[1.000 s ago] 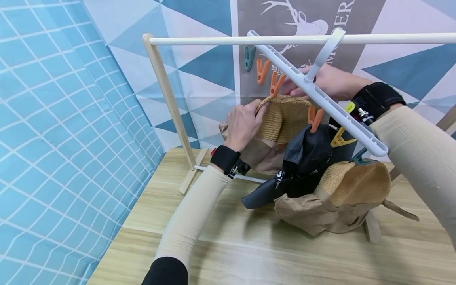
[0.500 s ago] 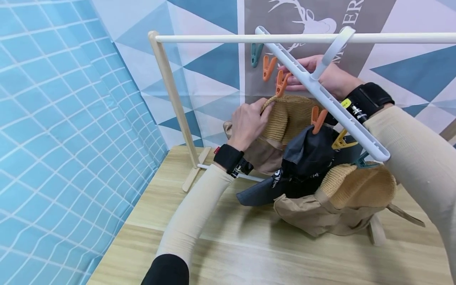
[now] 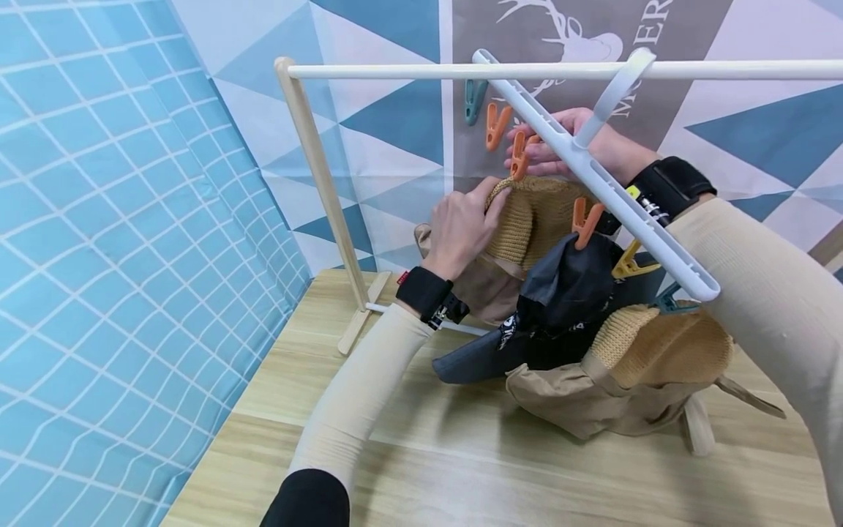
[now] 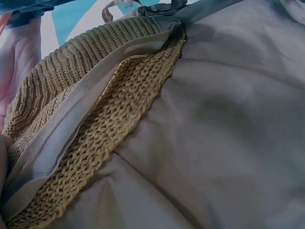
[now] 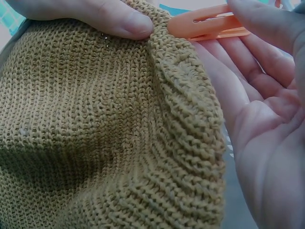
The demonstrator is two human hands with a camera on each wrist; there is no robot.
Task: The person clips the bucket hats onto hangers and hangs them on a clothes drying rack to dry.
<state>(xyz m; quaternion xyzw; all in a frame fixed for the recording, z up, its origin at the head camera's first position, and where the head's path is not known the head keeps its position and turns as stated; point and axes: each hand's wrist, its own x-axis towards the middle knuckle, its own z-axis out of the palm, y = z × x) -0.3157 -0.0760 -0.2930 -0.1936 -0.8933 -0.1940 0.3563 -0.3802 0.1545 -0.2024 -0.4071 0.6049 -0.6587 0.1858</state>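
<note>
My left hand [image 3: 461,227] pinches the knitted edge of a tan hat [image 3: 546,219] on the rack's far side. An orange clothespin [image 3: 519,157] clips that edge just beside the fingertips. Behind the hanger, my right hand [image 3: 617,151] reaches to this clothespin. In the right wrist view, the thumb lies on one handle of the orange clothespin [image 5: 205,23], with fingers under the other. The left wrist view is filled by the hat's knit [image 4: 128,114] and smooth fabric; the left hand is mostly out of it.
A light blue hanger [image 3: 632,201] hooks over the white rod [image 3: 408,72]. From its other clothespins hang a dark cap [image 3: 566,285] and another tan hat [image 3: 619,395]. Unused teal [image 3: 474,101] and orange clothespins [image 3: 497,126] hang at the far end. The rack's wooden post [image 3: 323,183] stands left.
My right hand's fingers, spread behind the clothespin half a second ago, have drawn in around it. The left hand keeps its grip on the hat. The dark cap swings slightly left.
</note>
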